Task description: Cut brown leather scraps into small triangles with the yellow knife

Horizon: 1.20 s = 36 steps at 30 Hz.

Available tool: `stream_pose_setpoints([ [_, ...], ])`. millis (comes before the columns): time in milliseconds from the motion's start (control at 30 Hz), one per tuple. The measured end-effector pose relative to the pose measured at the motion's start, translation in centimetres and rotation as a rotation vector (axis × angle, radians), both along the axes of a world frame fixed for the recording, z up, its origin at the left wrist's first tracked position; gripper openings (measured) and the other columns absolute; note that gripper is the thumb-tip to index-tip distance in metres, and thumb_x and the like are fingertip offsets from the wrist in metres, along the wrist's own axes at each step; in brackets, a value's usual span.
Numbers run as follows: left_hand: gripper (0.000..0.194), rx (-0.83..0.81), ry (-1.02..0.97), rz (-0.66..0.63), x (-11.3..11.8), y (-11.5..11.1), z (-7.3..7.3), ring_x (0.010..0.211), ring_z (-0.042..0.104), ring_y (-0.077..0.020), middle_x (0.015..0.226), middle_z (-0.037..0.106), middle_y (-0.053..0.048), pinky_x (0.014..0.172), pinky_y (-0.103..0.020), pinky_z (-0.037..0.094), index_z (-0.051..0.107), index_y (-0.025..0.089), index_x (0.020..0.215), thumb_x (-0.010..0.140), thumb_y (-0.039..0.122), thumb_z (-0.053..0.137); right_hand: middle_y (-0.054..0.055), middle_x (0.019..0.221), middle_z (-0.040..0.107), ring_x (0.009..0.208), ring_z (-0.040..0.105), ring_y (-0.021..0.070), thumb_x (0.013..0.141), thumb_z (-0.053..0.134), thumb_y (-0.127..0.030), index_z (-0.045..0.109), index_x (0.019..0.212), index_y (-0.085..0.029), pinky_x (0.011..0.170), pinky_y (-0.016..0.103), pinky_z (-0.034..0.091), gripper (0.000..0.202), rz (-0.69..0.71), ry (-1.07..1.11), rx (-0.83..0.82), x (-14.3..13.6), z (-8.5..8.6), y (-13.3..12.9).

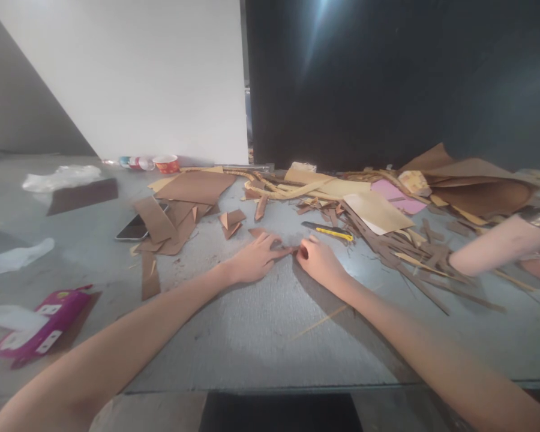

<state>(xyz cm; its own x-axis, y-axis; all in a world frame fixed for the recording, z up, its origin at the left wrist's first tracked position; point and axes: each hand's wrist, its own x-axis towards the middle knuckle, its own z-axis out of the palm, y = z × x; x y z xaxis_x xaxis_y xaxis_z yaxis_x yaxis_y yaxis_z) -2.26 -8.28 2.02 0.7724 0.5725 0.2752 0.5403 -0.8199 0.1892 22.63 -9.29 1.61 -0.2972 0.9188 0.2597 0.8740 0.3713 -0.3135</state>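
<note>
Both my hands meet at the middle of the table over a small brown strip (288,251), leather or card by its look. My left hand (255,258) lies low on the tabletop, its fingers closed on the strip's left part. My right hand (321,264) pinches the right end with curled fingers, which hide that end. Just beyond my right hand lies a utility knife (328,231) with a black and yellow handle. A folded brown scrap (231,222) sits beyond my left hand.
Brown sheets (198,187) overlap a phone (137,227) at left. A purple wipes pack (45,327) lies nearer. Cut strips (414,258) heap up at right, beside another person's forearm (495,246). A rolled brown sheet (477,186) and a paper cup (165,163) stand at the back.
</note>
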Motion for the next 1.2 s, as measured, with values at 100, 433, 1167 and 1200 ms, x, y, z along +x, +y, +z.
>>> stream_pose_setpoints([
  [100,0.062,0.009,0.017,0.026,0.1,0.0,-0.1,0.13,0.049,-0.031,0.14,0.054,-0.012,0.117,-0.053,0.046,0.059,0.034,0.158,0.102,0.012,0.044,0.004,0.09,0.06,0.07,0.055,0.0178,0.099,0.06,-0.015,0.06,0.083,-0.021,0.065,0.031,0.032,0.017,0.003,0.003,0.008,0.0,0.0,0.0],
  [433,0.046,0.042,-0.074,0.157,0.3,0.3,-0.8,0.126,0.055,-0.0315,0.13,0.064,-0.013,0.114,-0.053,0.051,0.08,0.024,0.132,0.097,0.01,0.053,0.005,0.09,0.061,0.072,0.056,0.0184,0.098,0.06,-0.015,0.062,0.083,-0.021,0.064,0.031,0.032,0.016,0.007,-0.021,0.006,0.0,-0.1,0.2],
  [1167,0.045,0.025,-0.003,0.017,2.2,-2.2,0.4,0.134,0.065,-0.0278,0.141,0.07,-0.012,0.117,-0.048,0.054,0.064,0.018,0.139,0.099,0.007,0.047,0.007,0.099,0.066,0.085,0.062,0.0196,0.101,0.057,-0.017,0.066,0.092,-0.019,0.072,0.03,0.037,0.012,-0.015,-0.08,-0.074,-0.4,0.5,-0.2],
  [1200,0.046,0.017,0.006,0.024,2.2,-2.2,0.4,0.133,0.066,-0.0277,0.142,0.069,-0.012,0.116,-0.048,0.054,0.063,0.018,0.14,0.098,0.007,0.047,0.008,0.1,0.066,0.087,0.063,0.0202,0.102,0.057,-0.018,0.066,0.094,-0.018,0.073,0.03,0.038,0.011,-0.018,-0.084,-0.07,-0.4,0.4,-0.2],
])
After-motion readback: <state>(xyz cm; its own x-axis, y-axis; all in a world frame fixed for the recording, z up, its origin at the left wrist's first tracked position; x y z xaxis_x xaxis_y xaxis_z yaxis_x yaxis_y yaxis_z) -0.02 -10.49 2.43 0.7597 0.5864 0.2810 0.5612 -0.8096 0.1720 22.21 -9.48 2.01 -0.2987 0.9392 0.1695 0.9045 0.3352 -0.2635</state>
